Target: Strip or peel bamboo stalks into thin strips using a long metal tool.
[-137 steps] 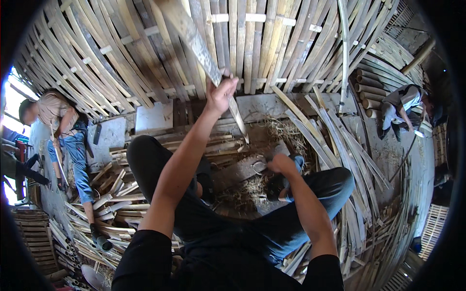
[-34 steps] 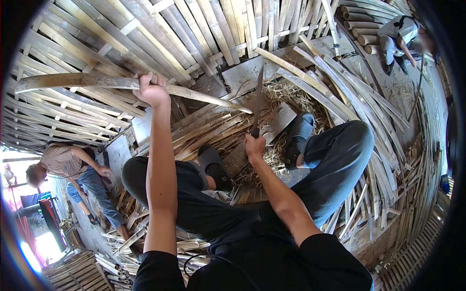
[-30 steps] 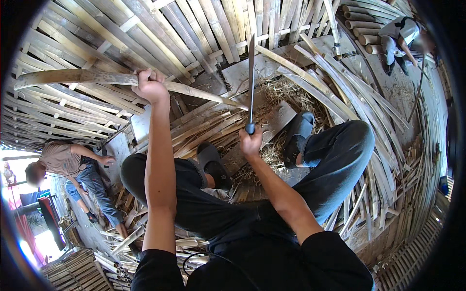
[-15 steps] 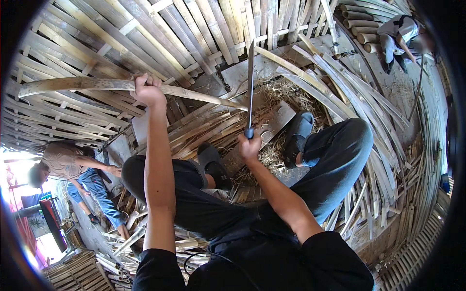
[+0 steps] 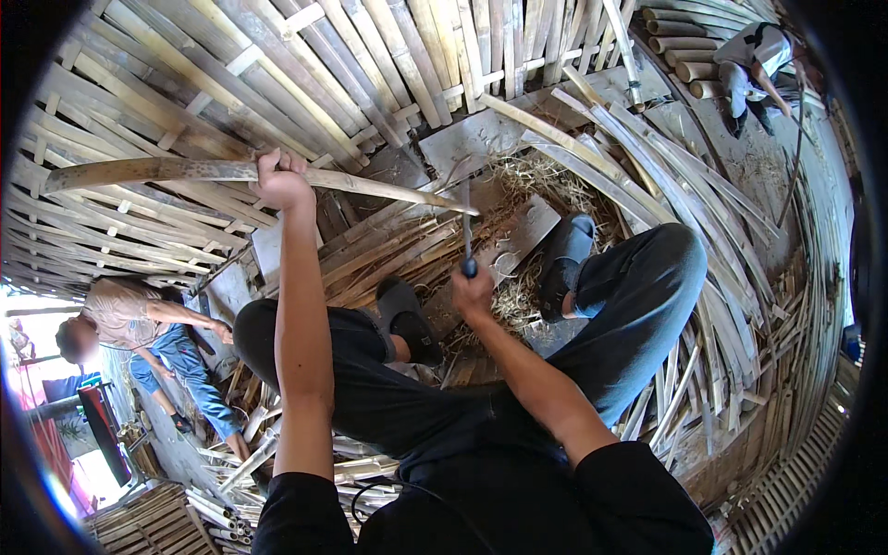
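Note:
My left hand (image 5: 282,178) is raised and wrapped round a long bamboo strip (image 5: 379,182), which slants down to the right from the woven wall side. In my right hand (image 5: 474,291), between my knees, is the dark handle of a long-bladed knife (image 5: 467,239). Its blade points away from me and is slightly blurred. The strip's right end overlaps the blade in view; whether they touch I cannot tell. Below lies a flat wooden board (image 5: 527,231) among shavings (image 5: 555,176).
Split bamboo strips (image 5: 666,176) are heaped to my right, with more lying by my feet. A slatted bamboo wall (image 5: 305,65) rises ahead and left. One person (image 5: 148,319) sits at the left; another person (image 5: 754,60) bends near bamboo poles (image 5: 694,51) at far right.
The knife has swung from a long, upright-looking pose to a foreshortened one, its tip lower in view. The strip and my left hand have shifted slightly, and its right end now crosses the blade.

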The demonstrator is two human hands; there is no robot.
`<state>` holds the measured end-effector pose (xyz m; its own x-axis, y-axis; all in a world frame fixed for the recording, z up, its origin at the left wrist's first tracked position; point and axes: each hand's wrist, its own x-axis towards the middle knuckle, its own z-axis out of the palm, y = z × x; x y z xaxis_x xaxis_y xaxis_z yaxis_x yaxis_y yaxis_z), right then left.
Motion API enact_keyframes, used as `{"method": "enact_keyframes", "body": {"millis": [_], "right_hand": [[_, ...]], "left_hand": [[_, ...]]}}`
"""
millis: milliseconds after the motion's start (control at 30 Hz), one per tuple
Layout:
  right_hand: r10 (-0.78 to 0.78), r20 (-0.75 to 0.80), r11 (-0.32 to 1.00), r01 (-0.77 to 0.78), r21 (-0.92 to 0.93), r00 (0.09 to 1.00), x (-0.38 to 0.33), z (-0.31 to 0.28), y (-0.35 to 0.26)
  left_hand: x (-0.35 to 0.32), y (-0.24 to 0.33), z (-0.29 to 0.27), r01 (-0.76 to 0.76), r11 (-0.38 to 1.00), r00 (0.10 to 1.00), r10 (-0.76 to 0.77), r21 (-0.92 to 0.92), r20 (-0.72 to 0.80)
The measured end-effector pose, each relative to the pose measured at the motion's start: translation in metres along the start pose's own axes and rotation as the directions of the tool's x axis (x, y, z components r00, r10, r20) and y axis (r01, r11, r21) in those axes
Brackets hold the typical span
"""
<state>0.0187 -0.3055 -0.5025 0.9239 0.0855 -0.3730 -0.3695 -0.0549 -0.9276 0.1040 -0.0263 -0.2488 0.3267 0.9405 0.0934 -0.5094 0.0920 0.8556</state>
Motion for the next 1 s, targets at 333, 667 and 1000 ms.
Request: {"method": "enact_keyframes", "body": {"millis": [333,667,1000], "right_hand": [[0.247,-0.169,0.961,-0.264,-0.082,0.954,0.008,-0.005,-0.045],[0.337,0.089,0.871,-0.274,-0.408,0.937,0.017,-0.019,-0.028],[-0.109,-0.052,0.982,0.099,-0.159,0.993,0.019,-0.016,-0.049]], "left_hand": [[0.004,-0.007,-0.017,0.068,0.997,0.997,-0.066,-0.038,0.05],[-0.01,0.008,-0.003,0.215,0.975,0.676,-0.11,-0.052,0.729],[-0.023,0.006,0.02,0.229,0.973,0.593,-0.106,-0.041,0.798]]}}
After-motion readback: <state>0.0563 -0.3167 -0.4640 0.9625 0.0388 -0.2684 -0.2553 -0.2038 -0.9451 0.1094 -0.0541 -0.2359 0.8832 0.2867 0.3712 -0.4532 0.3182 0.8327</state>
